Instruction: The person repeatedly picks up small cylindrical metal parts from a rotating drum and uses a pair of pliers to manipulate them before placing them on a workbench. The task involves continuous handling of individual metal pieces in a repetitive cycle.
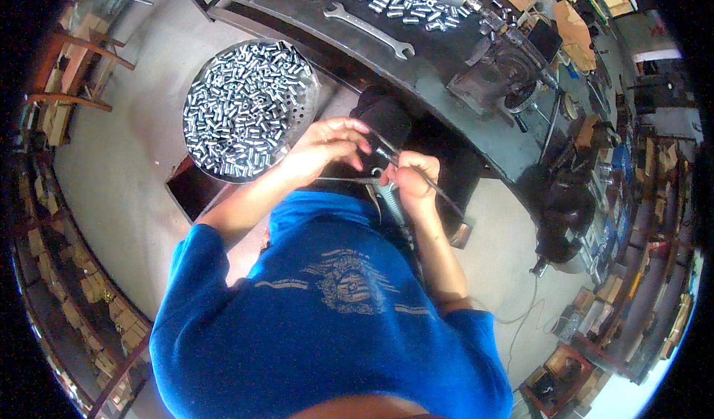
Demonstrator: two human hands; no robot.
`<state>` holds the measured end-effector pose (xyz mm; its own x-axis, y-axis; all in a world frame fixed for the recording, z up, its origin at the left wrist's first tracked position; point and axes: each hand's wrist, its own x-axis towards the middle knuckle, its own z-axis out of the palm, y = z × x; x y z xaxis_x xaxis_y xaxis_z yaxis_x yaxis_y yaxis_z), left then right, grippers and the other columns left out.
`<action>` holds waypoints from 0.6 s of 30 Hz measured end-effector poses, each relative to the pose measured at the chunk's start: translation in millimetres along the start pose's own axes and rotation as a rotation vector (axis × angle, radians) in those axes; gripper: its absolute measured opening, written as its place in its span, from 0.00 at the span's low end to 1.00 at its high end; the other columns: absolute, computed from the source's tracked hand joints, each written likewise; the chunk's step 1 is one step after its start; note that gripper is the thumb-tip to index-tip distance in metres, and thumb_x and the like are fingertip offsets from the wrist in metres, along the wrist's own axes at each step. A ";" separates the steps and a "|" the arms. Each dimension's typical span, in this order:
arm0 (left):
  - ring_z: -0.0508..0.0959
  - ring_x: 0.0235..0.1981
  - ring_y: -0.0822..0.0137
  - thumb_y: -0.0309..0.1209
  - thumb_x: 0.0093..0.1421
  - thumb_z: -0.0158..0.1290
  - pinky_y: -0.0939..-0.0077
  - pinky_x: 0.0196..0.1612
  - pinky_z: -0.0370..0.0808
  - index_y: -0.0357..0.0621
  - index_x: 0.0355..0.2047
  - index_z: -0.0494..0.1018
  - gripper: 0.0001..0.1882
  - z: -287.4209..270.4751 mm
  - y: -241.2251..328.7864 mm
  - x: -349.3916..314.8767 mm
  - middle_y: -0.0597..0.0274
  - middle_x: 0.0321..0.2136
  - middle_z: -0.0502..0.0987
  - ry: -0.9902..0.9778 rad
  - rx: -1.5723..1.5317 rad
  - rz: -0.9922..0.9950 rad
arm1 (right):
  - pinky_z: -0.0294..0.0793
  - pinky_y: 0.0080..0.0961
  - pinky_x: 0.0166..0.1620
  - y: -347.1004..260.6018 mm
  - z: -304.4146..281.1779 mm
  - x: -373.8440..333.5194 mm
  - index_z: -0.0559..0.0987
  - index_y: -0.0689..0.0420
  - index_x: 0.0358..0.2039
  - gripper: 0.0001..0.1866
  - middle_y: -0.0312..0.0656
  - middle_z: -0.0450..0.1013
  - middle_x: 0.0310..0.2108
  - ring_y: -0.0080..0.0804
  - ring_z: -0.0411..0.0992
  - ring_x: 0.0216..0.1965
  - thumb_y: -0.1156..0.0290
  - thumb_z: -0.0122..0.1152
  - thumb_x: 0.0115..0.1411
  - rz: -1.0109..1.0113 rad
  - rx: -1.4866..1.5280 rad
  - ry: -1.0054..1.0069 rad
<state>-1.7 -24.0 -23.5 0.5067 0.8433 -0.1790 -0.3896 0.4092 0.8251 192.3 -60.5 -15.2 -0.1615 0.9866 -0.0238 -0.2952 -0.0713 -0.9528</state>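
Note:
My right hand [416, 177] is closed around a thin dark rod [439, 188], which slants down to the right past the fist. At the rod's upper end, close to the right fingertips, is a small shiny metal sleeve [384, 152]; I cannot tell whether it sits on the rod. My left hand [332, 147] hovers just left of it, fingers apart and slightly curled, with nothing visible in them. Below the hands, a pale grey-green tool with a hooked end [391, 199] shows near my lap. Left of my left hand, a round perforated metal pan [303, 114] holds many small silver sleeves [242, 106].
A dark workbench [439, 69] runs across the far side. It bears a double open-ended spanner [370, 30], a heap of silver sleeves [405, 1] and a dark bench vise [506, 73]. A wooden stool-like frame [74, 100] stands at far left; cluttered shelves [643, 248] line the right.

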 end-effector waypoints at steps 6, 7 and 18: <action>0.75 0.23 0.65 0.34 0.62 0.43 0.72 0.30 0.73 0.34 0.39 0.70 0.14 20.8 -12.8 2.5 0.58 0.21 0.73 -0.081 -0.270 -0.148 | 0.63 0.16 0.22 0.3 8.7 0.9 0.59 0.55 0.09 0.22 0.35 0.66 0.14 0.18 0.63 0.18 0.63 0.60 0.50 -0.077 -0.002 -0.049; 0.75 0.23 0.65 0.33 0.62 0.43 0.70 0.30 0.73 0.34 0.38 0.70 0.14 21.6 -18.4 4.0 0.58 0.20 0.73 -0.088 -0.349 -0.144 | 0.62 0.16 0.21 8.3 -0.9 2.6 0.58 0.54 0.10 0.23 0.35 0.65 0.13 0.18 0.63 0.17 0.62 0.59 0.52 -0.146 -0.210 -0.046; 0.74 0.22 0.63 0.29 0.62 0.42 0.64 0.32 0.72 0.32 0.40 0.69 0.12 36.1 -15.7 5.0 0.56 0.18 0.72 -0.141 -0.547 -0.084 | 0.59 0.20 0.17 -4.3 3.1 6.4 0.54 0.54 0.06 0.12 0.39 0.60 0.10 0.25 0.62 0.12 0.80 0.41 0.40 0.086 0.252 0.044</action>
<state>34.8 -38.9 -18.0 0.6362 0.7609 -0.1280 -0.6661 0.6253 0.4065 189.6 -54.3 -10.3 -0.1568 0.9804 -0.1197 -0.5078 -0.1840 -0.8416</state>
